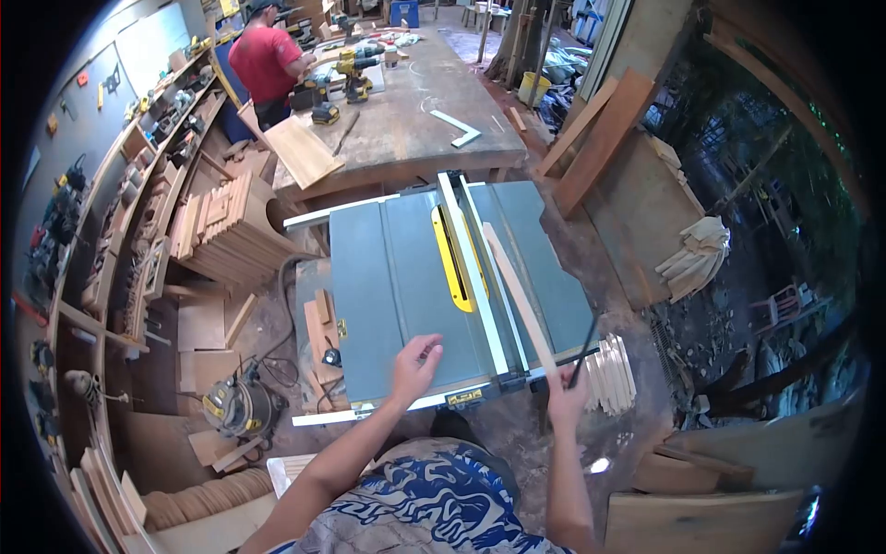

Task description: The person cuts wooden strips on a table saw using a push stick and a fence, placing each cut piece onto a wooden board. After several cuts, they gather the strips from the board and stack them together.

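A table saw (365,277) with a grey top stands in front of me, its yellow throat plate (451,258) beside the long metal rip fence (475,268). My left hand (417,367) is over the near part of the saw top, left of the fence, fingers loosely curled and holding nothing. At the near right corner, my right hand (566,397) grips the near end of a long thin wooden strip (519,300). That strip slants away over the top, to the right of the fence. A slim black stick (583,353) also rises from the right hand.
Behind the saw is a workbench (406,120) with cordless drills (355,74), a white square (457,127) and a board (303,150). A person in red (266,65) stands there. Cut strips (611,377) lie at right; a shop vacuum (242,404) stands left.
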Motion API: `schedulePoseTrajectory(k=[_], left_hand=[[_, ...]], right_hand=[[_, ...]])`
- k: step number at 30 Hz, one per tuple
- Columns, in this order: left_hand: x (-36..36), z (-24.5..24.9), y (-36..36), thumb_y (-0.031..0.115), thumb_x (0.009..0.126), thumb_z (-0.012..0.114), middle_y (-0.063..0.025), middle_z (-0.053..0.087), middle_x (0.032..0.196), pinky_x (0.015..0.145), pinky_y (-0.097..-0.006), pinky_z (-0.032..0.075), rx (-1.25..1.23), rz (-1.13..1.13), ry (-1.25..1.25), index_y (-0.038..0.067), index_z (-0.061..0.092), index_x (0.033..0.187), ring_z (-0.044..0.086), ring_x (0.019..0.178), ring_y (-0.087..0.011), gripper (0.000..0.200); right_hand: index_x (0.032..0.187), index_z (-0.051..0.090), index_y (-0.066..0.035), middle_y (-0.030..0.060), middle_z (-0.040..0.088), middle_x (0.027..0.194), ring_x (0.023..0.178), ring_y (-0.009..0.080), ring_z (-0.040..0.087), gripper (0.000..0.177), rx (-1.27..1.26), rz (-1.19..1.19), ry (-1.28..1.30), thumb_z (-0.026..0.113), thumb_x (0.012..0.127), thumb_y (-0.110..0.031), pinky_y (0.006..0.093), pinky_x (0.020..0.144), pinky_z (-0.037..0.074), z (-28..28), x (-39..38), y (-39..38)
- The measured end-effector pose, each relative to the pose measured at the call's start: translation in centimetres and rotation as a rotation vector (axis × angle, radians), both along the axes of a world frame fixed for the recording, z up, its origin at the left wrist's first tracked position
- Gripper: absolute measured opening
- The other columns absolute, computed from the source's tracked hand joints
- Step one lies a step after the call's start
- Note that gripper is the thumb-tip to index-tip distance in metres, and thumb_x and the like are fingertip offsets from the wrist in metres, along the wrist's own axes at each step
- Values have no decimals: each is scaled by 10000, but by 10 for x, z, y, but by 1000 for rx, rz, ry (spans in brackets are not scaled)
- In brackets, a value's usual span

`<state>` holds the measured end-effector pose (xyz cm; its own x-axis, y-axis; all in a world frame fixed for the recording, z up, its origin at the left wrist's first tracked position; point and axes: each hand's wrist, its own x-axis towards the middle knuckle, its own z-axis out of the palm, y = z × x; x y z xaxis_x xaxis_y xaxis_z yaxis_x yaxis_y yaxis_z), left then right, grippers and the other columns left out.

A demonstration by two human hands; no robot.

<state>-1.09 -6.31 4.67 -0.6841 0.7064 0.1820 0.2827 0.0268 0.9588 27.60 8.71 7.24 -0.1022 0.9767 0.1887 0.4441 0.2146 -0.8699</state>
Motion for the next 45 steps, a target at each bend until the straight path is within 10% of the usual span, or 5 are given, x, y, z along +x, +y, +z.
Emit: schedulePoseTrajectory(k=[7, 13, 22, 37, 45], left_hand=[[69, -7, -17, 357, 907, 772, -238, 411, 1620, 1164, -505, 409, -52, -209, 187, 23, 380, 1589, 502, 1405, -411, 854], [98, -62, -13, 413, 891, 783, -202, 445, 1601, 1200, -532, 365, -229, -274, 392, 33, 479, 1527, 461, 1451, -386, 801], [84, -65, 10, 395, 880, 793, -129, 588, 1483, 1200, -569, 355, -197, -250, 591, 89, 641, 1375, 503, 1436, -335, 602], [32, -49, 54, 744, 921, 542, -173, 437, 1626, 1274, -580, 206, -498, -339, 944, -1, 417, 1574, 366, 1524, -362, 998], [8, -58, 74, 756, 939, 490, -144, 348, 1691, 1300, -572, 128, -554, -294, 937, 29, 331, 1629, 274, 1580, -336, 1015]], right_hand=[[941, 511, -43, 86, 676, 961, 858, 175, 628, 234, -133, -113, 167, 743, 906, -31, 334, 775, 517, -16, 53, -187], [997, 652, -10, 122, 688, 913, 823, 257, 688, 201, -171, -201, -79, 799, 880, -81, 373, 773, 541, -104, 78, -226], [972, 650, 5, 116, 674, 862, 786, 249, 673, 190, -252, -137, -52, 792, 872, -72, 389, 735, 536, -83, 19, -185], [978, 646, 0, 115, 713, 921, 780, 246, 671, 172, -242, -8, -28, 759, 913, -113, 409, 737, 533, -70, -26, -131], [1405, 589, 21, 246, 703, 1239, 1123, 394, 694, 445, -221, 284, -185, 602, 968, -63, 440, 961, 537, -1, 58, -165]])
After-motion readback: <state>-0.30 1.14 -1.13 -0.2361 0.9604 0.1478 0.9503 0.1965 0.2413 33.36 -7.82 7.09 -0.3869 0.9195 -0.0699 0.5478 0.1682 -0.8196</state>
